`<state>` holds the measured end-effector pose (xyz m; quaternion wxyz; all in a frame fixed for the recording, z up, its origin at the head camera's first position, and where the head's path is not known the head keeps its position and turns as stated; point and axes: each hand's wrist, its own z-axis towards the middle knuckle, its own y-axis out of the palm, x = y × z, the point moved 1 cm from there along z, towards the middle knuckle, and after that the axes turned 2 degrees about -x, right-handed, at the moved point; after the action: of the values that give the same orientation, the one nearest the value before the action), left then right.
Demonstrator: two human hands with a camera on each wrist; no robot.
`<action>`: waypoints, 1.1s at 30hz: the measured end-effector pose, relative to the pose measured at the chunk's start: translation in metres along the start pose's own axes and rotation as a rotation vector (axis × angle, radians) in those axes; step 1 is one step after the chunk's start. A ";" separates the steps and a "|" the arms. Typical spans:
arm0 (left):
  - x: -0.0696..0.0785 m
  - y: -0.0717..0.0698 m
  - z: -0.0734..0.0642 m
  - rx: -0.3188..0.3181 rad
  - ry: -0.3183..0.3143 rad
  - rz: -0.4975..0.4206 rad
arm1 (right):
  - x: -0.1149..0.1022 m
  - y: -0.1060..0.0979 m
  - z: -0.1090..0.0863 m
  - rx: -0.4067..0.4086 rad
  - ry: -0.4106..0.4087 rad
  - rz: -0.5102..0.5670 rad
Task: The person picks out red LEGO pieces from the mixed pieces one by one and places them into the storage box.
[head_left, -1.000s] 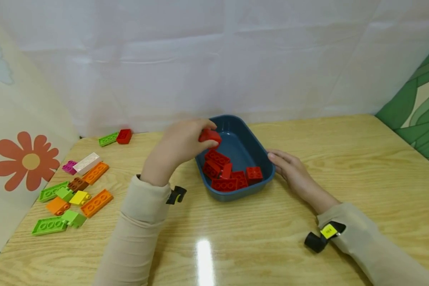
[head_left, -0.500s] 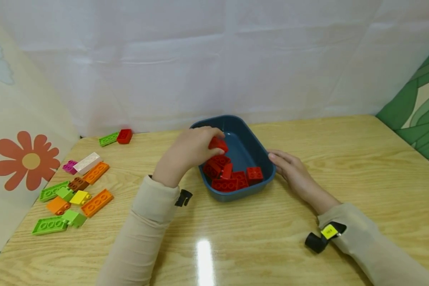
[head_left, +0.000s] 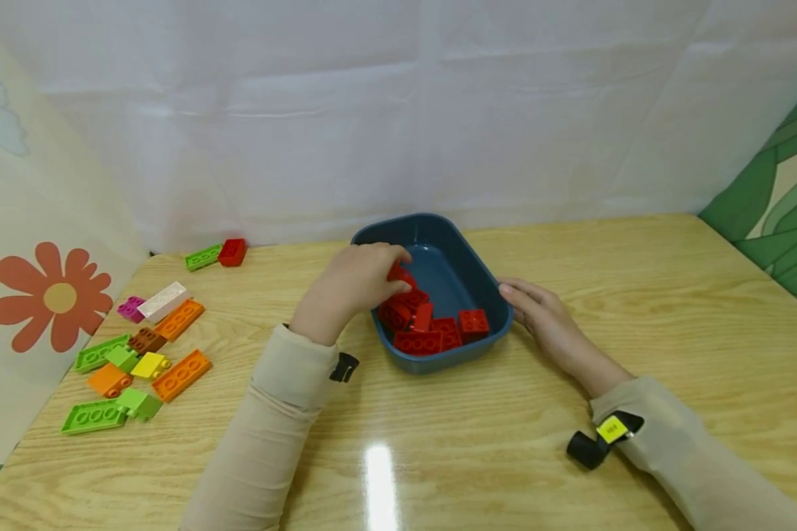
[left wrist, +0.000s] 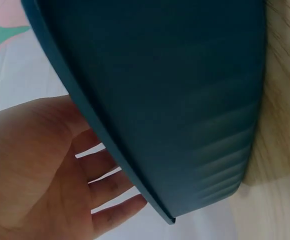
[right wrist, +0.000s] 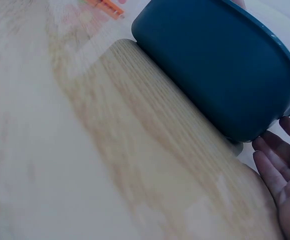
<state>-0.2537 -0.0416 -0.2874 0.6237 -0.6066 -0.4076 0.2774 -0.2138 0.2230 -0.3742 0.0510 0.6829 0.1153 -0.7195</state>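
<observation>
In the head view my left hand (head_left: pixel 348 286) reaches over the left rim of a blue bin (head_left: pixel 483 276). Its fingers and thumb are around a red toy brick (head_left: pixel 401 275), low over other red bricks (head_left: pixel 420 342) in the bin. In the left wrist view the bin's wall (left wrist: pixel 175 100) hides that brick and the fingertips. My right hand (head_left: pixel 543 318) touches the bin's right side from outside with fairly straight fingers; the right wrist view shows fingertips against the bin (right wrist: pixel 210 65).
Several loose bricks lie at the table's left: orange (head_left: pixel 181 375), yellow (head_left: pixel 150 366), white (head_left: pixel 163 302) and light green (head_left: pixel 93 417) among them. Farther back are a red brick (head_left: pixel 232 252) and a green one (head_left: pixel 203 257). A white cloth (head_left: pixel 538 110) hangs behind the wooden table (head_left: pixel 478 450).
My left hand has moved right and down into the bin with the red brick, ending close above the other bricks. The right hand and the bin have stayed in place.
</observation>
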 end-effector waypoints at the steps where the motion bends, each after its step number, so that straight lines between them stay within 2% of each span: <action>1: 0.000 0.000 0.000 -0.003 -0.003 0.001 | 0.000 0.000 0.000 -0.001 0.000 0.002; 10: 0.005 -0.004 -0.004 -0.024 -0.029 0.001 | 0.001 -0.002 0.000 0.000 -0.008 0.016; 20: -0.002 -0.006 -0.003 0.030 -0.029 0.003 | 0.001 -0.002 0.000 0.002 -0.008 0.021; 23: -0.007 -0.006 0.000 0.088 0.001 0.004 | 0.001 -0.003 0.000 0.002 -0.011 0.022; 29: -0.021 -0.004 0.005 0.291 0.103 -0.016 | 0.002 -0.003 0.000 -0.008 -0.013 0.015; 33: -0.033 0.000 0.005 0.328 0.102 -0.029 | 0.003 -0.002 0.001 -0.011 -0.023 0.014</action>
<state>-0.2745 -0.0665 -0.2931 0.7382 -0.5039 -0.3335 0.2999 -0.2154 0.2249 -0.3766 0.0611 0.6751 0.1141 -0.7263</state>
